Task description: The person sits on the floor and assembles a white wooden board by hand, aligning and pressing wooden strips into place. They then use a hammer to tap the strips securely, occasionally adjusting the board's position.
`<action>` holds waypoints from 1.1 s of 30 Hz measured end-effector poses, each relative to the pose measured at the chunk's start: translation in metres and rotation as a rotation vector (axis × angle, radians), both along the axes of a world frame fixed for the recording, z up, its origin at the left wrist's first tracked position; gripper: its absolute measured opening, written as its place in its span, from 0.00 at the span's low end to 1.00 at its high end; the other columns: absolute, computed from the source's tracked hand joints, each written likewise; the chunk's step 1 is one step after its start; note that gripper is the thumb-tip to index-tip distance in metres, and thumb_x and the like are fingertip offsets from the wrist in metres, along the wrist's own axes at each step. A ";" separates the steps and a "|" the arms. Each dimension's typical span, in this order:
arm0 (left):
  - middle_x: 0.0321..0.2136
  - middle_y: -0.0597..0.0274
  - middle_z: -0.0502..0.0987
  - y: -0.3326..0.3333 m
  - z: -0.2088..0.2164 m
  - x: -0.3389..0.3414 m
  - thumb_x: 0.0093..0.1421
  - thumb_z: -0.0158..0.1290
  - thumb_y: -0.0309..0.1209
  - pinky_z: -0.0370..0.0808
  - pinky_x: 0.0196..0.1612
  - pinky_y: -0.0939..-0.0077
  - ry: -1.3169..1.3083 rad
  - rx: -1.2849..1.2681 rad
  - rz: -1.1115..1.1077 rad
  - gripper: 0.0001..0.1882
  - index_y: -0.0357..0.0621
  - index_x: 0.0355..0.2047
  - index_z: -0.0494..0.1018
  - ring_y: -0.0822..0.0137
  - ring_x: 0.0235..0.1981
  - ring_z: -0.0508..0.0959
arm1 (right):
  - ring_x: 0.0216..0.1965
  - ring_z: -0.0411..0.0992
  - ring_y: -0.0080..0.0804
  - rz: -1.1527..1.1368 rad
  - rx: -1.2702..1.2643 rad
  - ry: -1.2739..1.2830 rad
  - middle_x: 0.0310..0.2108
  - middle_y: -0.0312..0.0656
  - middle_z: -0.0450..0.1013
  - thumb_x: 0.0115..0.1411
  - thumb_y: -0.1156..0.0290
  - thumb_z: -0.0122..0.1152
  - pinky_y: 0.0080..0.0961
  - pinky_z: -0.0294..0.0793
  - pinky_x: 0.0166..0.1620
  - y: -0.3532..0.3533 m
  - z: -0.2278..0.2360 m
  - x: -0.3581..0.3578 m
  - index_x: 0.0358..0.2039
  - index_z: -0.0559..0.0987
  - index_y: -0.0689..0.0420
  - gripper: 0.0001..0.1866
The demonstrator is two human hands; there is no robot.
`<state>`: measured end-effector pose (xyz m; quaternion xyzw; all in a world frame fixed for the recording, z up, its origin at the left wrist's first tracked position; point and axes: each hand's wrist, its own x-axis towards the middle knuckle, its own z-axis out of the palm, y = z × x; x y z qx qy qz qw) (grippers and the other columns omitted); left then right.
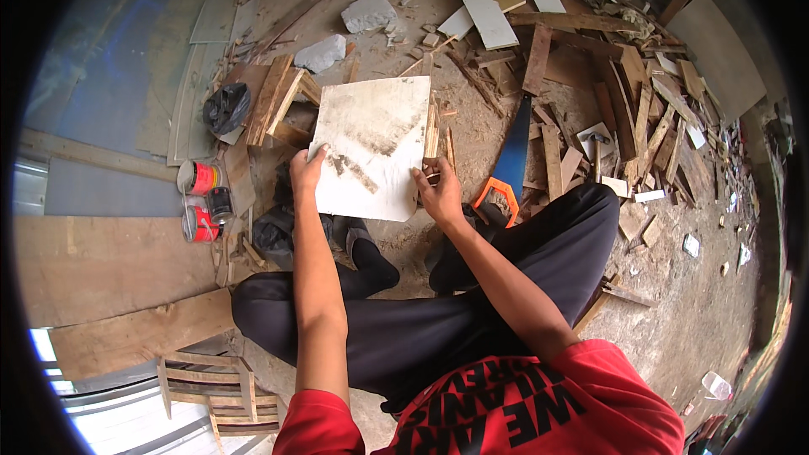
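While the left hand [307, 172] is clamping its fingers on one edge of a white, dirt-smeared, flat board [375, 135], the right hand [441, 195] is pinching the opposite edge, the board lying between them. Bold black letters [563, 403] are crossing the red shirt [628, 396]. Beyond, I'm seeing a blue-bladed, orange-handled saw [511, 154] lying beside rough wooden planks [552, 160].

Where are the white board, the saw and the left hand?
White board [371, 148]: head view, middle of its face.
Saw [511, 153]: head view, blue blade.
Left hand [306, 171]: head view, middle of the hand.
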<state>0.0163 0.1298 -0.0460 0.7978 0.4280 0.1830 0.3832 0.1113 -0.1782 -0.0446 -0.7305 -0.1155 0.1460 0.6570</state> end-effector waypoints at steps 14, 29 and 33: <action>0.36 0.46 0.83 0.002 -0.004 0.000 0.55 0.64 0.47 0.75 0.43 0.64 0.008 0.008 0.012 0.27 0.31 0.41 0.79 0.55 0.39 0.82 | 0.28 0.68 0.21 0.044 0.050 -0.025 0.27 0.35 0.70 0.62 0.68 0.66 0.22 0.71 0.34 0.000 -0.010 0.002 0.45 0.75 0.65 0.17; 0.41 0.50 0.83 0.004 -0.013 0.001 0.55 0.66 0.42 0.76 0.46 0.66 -0.138 0.038 0.006 0.25 0.36 0.47 0.79 0.59 0.42 0.82 | 0.29 0.73 0.26 0.145 0.179 0.270 0.31 0.43 0.75 0.62 0.55 0.66 0.23 0.75 0.33 -0.012 -0.025 0.006 0.45 0.76 0.67 0.25; 0.41 0.51 0.83 0.007 -0.017 0.004 0.55 0.66 0.42 0.76 0.46 0.66 -0.135 0.012 0.002 0.25 0.36 0.46 0.79 0.59 0.42 0.82 | 0.36 0.74 0.33 0.077 0.051 0.162 0.36 0.48 0.74 0.56 0.55 0.72 0.30 0.76 0.38 -0.008 -0.031 -0.004 0.45 0.74 0.68 0.30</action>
